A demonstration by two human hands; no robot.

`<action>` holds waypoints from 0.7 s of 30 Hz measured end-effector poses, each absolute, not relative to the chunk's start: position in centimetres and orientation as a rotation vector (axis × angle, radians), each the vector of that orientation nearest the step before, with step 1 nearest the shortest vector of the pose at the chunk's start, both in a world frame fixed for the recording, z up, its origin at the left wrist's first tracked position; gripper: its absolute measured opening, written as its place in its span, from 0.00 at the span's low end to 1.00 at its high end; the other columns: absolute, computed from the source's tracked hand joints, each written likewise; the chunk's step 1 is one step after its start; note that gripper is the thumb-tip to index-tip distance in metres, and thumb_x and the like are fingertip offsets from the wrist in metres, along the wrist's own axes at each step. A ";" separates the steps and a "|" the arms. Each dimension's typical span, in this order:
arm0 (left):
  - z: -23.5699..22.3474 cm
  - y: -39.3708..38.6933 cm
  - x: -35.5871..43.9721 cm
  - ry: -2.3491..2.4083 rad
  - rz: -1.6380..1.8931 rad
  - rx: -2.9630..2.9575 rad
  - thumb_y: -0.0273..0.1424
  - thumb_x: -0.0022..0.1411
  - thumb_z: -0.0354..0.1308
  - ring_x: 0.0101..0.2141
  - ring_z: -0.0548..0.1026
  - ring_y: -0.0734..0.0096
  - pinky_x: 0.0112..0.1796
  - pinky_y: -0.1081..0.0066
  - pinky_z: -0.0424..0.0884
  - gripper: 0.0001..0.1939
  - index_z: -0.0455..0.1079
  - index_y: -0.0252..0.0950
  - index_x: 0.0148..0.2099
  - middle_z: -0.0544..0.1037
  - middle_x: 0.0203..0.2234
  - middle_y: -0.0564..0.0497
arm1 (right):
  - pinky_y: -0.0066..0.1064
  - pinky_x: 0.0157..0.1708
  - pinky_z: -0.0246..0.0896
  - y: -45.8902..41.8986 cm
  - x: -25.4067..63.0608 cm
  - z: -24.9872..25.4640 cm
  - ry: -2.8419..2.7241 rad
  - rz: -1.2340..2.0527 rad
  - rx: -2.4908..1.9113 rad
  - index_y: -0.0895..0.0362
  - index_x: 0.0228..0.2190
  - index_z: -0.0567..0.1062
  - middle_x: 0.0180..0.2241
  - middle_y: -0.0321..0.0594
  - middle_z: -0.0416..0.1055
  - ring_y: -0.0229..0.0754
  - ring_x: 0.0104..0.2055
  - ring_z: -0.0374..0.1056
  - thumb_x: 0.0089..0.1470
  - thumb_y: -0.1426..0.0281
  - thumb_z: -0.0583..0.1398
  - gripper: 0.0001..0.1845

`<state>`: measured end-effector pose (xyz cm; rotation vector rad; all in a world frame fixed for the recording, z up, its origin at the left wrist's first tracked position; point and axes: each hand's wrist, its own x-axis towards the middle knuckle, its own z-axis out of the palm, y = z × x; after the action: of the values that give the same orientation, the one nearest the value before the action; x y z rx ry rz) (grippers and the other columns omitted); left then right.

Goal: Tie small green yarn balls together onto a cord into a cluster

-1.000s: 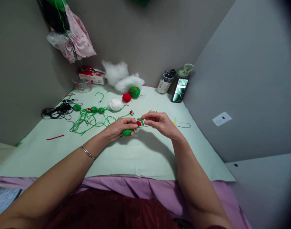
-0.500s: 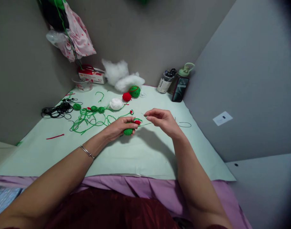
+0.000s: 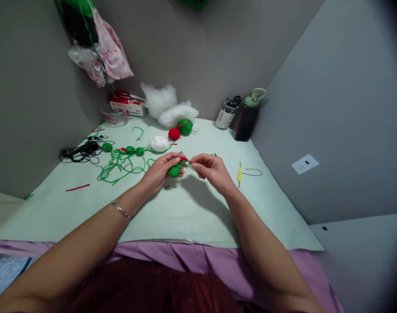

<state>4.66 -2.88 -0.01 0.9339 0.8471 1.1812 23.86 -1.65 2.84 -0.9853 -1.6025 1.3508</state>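
My left hand (image 3: 161,171) is closed around a green crocheted ball (image 3: 174,171) and a red, white and green crocheted piece (image 3: 183,159) above it. Thumb and fingertips of my right hand (image 3: 209,168) are pinched together right beside that piece. A thin needle showed in this pinch a moment before; now the fingers mostly hide it. Green yarn (image 3: 192,168) runs from the crochet work to under the right fingers. A yellow-handled crochet hook (image 3: 239,174) lies on the table, to the right of my right hand.
Tangled green yarn (image 3: 120,167) and black cord (image 3: 83,151) spread on the left. Behind sit white (image 3: 160,143), red (image 3: 174,134) and green (image 3: 185,126) yarn balls, stuffing (image 3: 177,114) and a plastic cup (image 3: 115,117). A pen holder (image 3: 225,117) and bottle (image 3: 254,99) stand back right.
My right hand has moved left and slightly down, up to the crocheted piece. The stretched yarn between the hands has shortened. My left hand has tilted the piece, and the yellow-handled hook has come into sight.
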 end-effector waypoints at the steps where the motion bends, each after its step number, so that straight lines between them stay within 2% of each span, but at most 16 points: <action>1: 0.0 -2.9 4.7 0.860 1.200 0.935 0.38 0.59 0.68 0.28 0.77 0.75 0.33 0.72 0.76 0.15 0.75 0.34 0.44 0.78 0.35 0.51 | 0.28 0.23 0.53 -1.6 23.8 2.8 -1.606 1.348 -0.993 0.58 0.32 0.78 0.24 0.33 0.68 0.31 0.22 0.57 0.48 0.58 0.69 0.16; 9: -0.3 -3.0 5.0 0.929 1.284 0.994 0.40 0.58 0.68 0.28 0.77 0.74 0.32 0.72 0.75 0.17 0.74 0.34 0.43 0.79 0.35 0.50 | 0.28 0.24 0.54 -1.6 23.7 2.7 -1.673 1.310 -1.062 0.59 0.29 0.77 0.23 0.33 0.68 0.32 0.22 0.57 0.49 0.61 0.66 0.12; 21: -0.6 -3.2 5.0 0.983 1.350 1.168 0.42 0.60 0.66 0.28 0.77 0.73 0.33 0.72 0.73 0.14 0.75 0.36 0.42 0.79 0.37 0.50 | 0.28 0.23 0.54 -1.7 23.6 2.9 -1.711 1.278 -1.112 0.59 0.28 0.77 0.21 0.32 0.67 0.32 0.21 0.57 0.50 0.64 0.64 0.10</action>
<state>5.00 -3.20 -0.57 1.1677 0.9834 1.3498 23.60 -1.67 2.90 -1.1116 -1.7114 1.2782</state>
